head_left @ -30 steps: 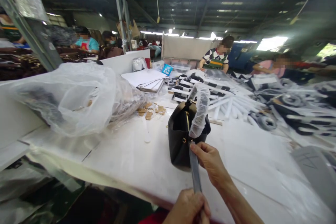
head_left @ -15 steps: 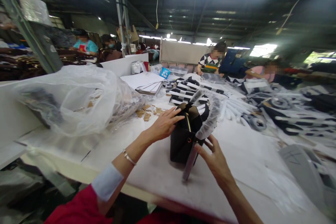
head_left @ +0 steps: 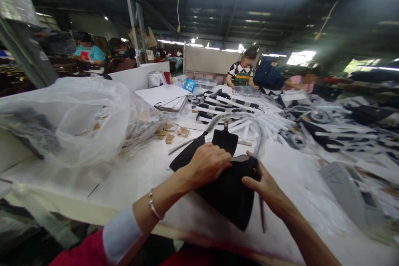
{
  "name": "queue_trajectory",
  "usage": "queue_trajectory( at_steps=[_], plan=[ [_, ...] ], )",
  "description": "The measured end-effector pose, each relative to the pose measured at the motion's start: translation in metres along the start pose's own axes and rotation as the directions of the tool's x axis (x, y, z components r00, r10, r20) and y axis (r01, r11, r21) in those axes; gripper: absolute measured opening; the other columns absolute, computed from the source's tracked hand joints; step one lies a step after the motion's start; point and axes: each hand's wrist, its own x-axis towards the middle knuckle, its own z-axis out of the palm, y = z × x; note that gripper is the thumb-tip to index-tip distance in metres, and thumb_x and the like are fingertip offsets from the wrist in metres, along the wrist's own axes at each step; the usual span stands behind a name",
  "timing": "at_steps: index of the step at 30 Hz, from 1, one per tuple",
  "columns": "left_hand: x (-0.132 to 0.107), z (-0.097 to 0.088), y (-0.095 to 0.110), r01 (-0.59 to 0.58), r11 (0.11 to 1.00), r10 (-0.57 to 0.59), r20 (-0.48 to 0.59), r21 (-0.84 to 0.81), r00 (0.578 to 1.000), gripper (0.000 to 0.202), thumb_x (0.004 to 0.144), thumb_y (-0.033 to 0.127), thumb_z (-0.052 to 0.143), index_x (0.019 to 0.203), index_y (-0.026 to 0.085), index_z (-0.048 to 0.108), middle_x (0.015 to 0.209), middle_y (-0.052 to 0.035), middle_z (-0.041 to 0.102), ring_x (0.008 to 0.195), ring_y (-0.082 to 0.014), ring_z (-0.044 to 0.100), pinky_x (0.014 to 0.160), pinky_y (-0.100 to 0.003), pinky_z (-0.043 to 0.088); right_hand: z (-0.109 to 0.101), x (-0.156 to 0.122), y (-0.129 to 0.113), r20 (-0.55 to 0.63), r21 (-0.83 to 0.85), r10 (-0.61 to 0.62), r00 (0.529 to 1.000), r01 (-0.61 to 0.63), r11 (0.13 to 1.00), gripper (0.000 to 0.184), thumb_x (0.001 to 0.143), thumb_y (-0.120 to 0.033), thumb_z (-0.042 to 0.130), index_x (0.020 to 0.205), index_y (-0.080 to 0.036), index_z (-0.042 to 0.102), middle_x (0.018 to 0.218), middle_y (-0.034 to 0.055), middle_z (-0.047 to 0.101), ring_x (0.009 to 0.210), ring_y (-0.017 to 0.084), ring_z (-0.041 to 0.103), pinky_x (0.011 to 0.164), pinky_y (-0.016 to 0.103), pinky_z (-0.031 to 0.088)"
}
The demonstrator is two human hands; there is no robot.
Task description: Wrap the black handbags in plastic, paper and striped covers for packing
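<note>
A small black handbag [head_left: 229,193] lies tipped over on the white table [head_left: 140,183], its base toward me. My left hand [head_left: 207,164] grips its upper left edge with curled fingers. My right hand [head_left: 264,187] holds the bag's right side, thumb on the black face. A flap with a metal fitting [head_left: 225,138] sticks up behind the bag. The foam-wrapped handle [head_left: 260,133] arches behind my hands. A grey strap [head_left: 262,214] hangs below my right hand.
A large clear plastic bag [head_left: 71,120] bulges at the left. Brown tags [head_left: 170,135] lie beyond it, with a paper stack [head_left: 168,95] farther back. Black-and-white wrapped straps [head_left: 237,106] cover the far right. Other people work at tables behind.
The bag stood upright with my hands on its strap; my left hand reached over, and the bag is now tipped onto its side in both hands.
</note>
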Motion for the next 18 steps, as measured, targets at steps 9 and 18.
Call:
queue_trajectory(
  at_steps=[9,18],
  plan=[
    [0.030,0.040,-0.010,0.263,0.965,-0.254,0.316,0.013,0.914,0.045,0.079,0.024,0.071,0.122,0.015,0.059,0.122,-0.0150,0.064,0.110,-0.0296,0.061,0.092,-0.039,0.046,-0.041,0.003,0.032,-0.236,-0.534,-0.104,0.966,-0.039,0.845,0.093,0.070,-0.054,0.070,0.146,-0.013,0.037,0.143,0.0227,0.048,0.126,0.040,0.051,0.105,0.057,0.041],
    [-0.051,-0.016,-0.003,0.166,0.977,-0.064,0.563,-0.132,0.824,0.070,0.082,0.062,0.060,0.138,0.022,0.050,0.142,-0.0134,0.054,0.130,-0.0296,0.051,0.110,-0.043,0.034,0.033,-0.056,-0.015,0.382,-0.682,-0.430,0.818,0.564,0.465,0.071,0.074,-0.046,0.075,0.138,-0.022,0.055,0.139,0.0134,0.055,0.126,0.036,0.052,0.108,0.052,0.041]
  ],
)
